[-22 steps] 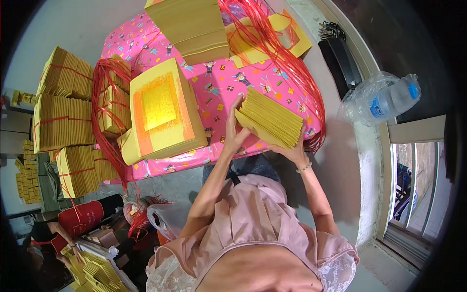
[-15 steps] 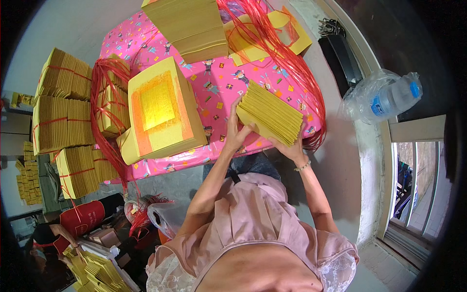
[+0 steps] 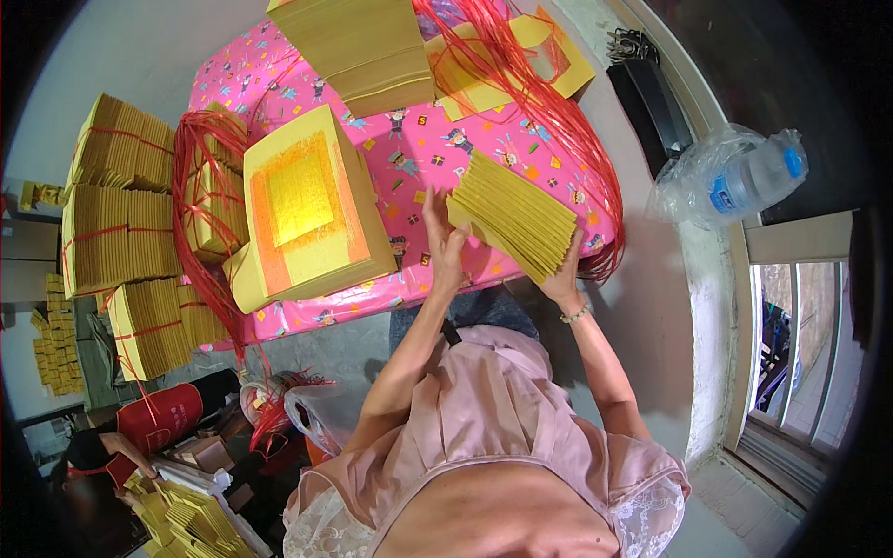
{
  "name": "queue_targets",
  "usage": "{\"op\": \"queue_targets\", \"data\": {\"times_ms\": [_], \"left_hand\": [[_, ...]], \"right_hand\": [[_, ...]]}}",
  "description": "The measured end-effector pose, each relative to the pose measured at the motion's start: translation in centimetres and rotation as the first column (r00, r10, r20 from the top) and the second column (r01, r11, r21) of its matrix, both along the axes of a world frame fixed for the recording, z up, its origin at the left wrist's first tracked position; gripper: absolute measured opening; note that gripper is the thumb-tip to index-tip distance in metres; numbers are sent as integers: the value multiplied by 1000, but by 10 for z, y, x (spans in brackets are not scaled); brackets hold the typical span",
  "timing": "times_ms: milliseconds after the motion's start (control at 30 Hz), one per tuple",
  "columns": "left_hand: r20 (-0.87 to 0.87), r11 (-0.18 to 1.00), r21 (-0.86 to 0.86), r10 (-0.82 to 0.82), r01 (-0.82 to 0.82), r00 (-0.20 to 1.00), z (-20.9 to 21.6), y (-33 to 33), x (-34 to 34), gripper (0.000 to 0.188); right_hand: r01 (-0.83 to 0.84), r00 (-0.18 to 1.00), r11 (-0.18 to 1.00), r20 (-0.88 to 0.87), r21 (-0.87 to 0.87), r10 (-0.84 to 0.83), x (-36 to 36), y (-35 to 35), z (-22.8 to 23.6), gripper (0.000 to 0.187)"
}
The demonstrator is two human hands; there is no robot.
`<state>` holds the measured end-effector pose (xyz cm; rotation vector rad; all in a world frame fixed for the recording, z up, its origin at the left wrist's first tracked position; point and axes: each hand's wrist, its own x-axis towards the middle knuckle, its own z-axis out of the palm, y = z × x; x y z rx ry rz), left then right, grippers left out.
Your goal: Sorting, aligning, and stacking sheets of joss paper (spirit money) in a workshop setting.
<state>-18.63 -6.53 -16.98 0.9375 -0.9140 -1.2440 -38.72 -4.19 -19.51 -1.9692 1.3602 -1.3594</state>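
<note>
Evidently, right hand (image 3: 562,283) is clasping the yellow paper stack (image 3: 517,216) by its right end, probably keeping folds aligned | left hand (image 3: 446,245) is hanging half-open beside it, contact unclear

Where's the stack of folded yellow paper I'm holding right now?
In the head view, the folded yellow paper stack is right of centre over the pink tablecloth, its lower right end in your right hand, your left hand beside its left edge.

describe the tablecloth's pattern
Pink tablecloth with small multicoloured cartoon figures and shapes, best seen in the head view.
</note>
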Motion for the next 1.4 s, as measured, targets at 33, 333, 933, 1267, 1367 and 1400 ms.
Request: {"op": "queue_targets", "data": {"times_ms": [33,333,933,1267,1367,1400], "left_hand": [[99,990,-42,139,-136,985,-1,2,-1,84],[-823,971,120,-20,207,568,-1,7,-10,64],[-859,938,161,-20,308,511,-40,6,22,61],[-901,913,92,-93,397,423,-28,12,17,57],[-913,907,63,-117,416,391,-23,17,18,57],[-917,905,52,-125,423,380,-22,16,16,56]], "right_hand": [[3,1000,1000,1,-2,-3,3,1,4,90],[84,980,989,187,-122,-60,69,14,70,82],[-329,781,926,606,188,154,46,15,94,52],[-136,932,974,356,183,63,45,19,103,37],[-71,951,979,310,189,9,43,19,106,31],[-27,951,982,307,188,-33,43,19,108,28]]}}
